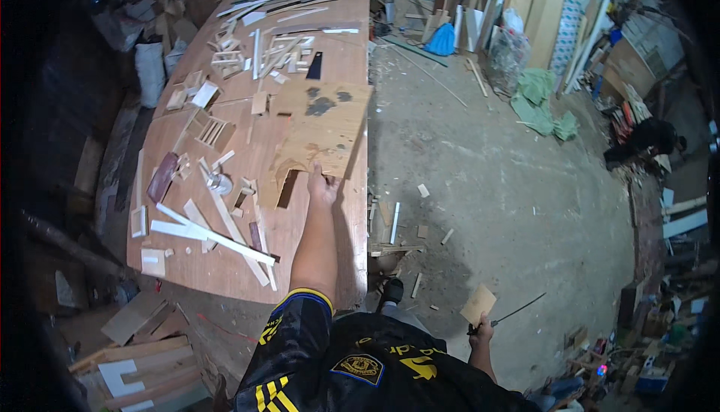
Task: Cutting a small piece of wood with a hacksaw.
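My left hand grips the near edge of a stained plywood board, thumb on its upper face. The board lies over the right side of the table, dark blotches on its far part and a notch cut into its near edge. Off to the right, above the floor, my right hand is closed around a small piece of plywood and a tool with a long, thin dark blade. The blade sticks out to the right. Whether it is a saw is too small to tell.
White and bare wood strips, small wooden frames and a brown-red block litter the wooden table. Boards lean at the back wall, near a blue bag and green sheeting. Offcuts lie on the concrete floor.
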`<state>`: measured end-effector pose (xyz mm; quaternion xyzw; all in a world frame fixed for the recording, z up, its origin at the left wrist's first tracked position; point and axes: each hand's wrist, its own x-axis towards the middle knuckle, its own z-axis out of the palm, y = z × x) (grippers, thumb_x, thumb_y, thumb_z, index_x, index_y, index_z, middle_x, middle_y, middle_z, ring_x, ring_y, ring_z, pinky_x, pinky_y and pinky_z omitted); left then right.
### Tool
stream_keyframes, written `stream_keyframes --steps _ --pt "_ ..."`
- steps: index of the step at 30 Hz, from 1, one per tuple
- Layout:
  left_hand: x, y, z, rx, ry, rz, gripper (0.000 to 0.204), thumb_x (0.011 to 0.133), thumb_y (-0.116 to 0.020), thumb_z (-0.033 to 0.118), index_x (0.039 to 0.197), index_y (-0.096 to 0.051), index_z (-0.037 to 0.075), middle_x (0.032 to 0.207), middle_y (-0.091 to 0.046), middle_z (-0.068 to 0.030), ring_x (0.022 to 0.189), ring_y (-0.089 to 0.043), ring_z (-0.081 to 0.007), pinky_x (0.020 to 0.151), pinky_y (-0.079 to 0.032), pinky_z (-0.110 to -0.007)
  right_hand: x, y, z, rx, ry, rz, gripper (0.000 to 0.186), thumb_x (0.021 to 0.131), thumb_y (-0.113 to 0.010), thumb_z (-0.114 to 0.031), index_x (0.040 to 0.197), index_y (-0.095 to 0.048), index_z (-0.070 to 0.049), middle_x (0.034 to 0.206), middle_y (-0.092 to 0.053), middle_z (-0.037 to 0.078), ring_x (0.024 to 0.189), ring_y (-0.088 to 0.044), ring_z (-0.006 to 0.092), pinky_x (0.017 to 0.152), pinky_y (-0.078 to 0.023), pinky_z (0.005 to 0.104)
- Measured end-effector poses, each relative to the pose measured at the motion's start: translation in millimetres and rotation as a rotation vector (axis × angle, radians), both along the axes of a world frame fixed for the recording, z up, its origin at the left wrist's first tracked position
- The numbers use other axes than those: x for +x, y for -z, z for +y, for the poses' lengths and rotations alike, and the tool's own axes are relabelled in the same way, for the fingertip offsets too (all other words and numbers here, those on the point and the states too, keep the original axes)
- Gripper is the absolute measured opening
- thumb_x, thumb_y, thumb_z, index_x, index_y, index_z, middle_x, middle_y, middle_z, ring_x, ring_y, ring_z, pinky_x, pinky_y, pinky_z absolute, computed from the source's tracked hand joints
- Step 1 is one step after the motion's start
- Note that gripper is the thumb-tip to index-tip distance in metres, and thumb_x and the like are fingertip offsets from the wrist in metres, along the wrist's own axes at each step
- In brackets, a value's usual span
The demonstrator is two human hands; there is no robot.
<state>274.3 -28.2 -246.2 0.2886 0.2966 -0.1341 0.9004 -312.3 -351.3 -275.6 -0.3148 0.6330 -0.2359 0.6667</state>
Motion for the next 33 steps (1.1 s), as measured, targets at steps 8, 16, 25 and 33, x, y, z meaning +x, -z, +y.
stream_keyframes --steps 8,16,25,33 --pt "-5 -9 -10 0.218 0.358 0.271 0.033 0.096 -0.057 0.038 0.117 -0.053 0.013 0.114 -0.053 -0.0082 0.106 -0.055 -0.0271 0.089 -0.050 -0.047 67 -72 63 -0.145 -0.187 -0.077 0.035 0.089 -0.068 -0.025 0.112 -0.056 -0.002 0.096 -0.065 0.007 0.085 -0.064 0.0199 0.069 -0.051 0.0329" --pt "-151 -131 26 -0.136 0.933 -0.220 0.049 0.105 -0.032 0.038 0.139 -0.043 0.004 0.134 -0.055 -0.0106 0.116 -0.056 -0.0236 0.098 -0.047 -0.041 238 -219 151 -0.306 -0.587 -0.136 0.031 0.089 -0.069 -0.014 0.072 -0.043 -0.014 0.079 -0.061 0.000 0.063 -0.052 0.0098 0.060 -0.046 0.0286" --pt "-233 -205 102 0.133 0.744 -0.390 0.030 0.100 -0.053 0.022 0.110 -0.060 -0.004 0.097 -0.067 -0.0134 0.082 -0.066 -0.0201 0.067 -0.055 -0.030 254 -237 211 -0.416 -1.012 -0.370 0.025 0.092 -0.065 -0.007 0.074 -0.047 -0.007 0.084 -0.066 0.007 0.076 -0.060 0.0103 0.066 -0.050 0.0272" --pt "-298 -212 177 0.273 0.608 -0.443 0.027 0.096 -0.059 0.017 0.112 -0.061 -0.005 0.105 -0.066 -0.0113 0.093 -0.065 -0.0193 0.078 -0.056 -0.033 231 -252 267 -0.221 -1.059 -0.475 0.038 0.084 -0.070 -0.007 0.065 -0.038 -0.013 0.081 -0.064 0.003 0.071 -0.053 0.0079 0.063 -0.044 0.0243"
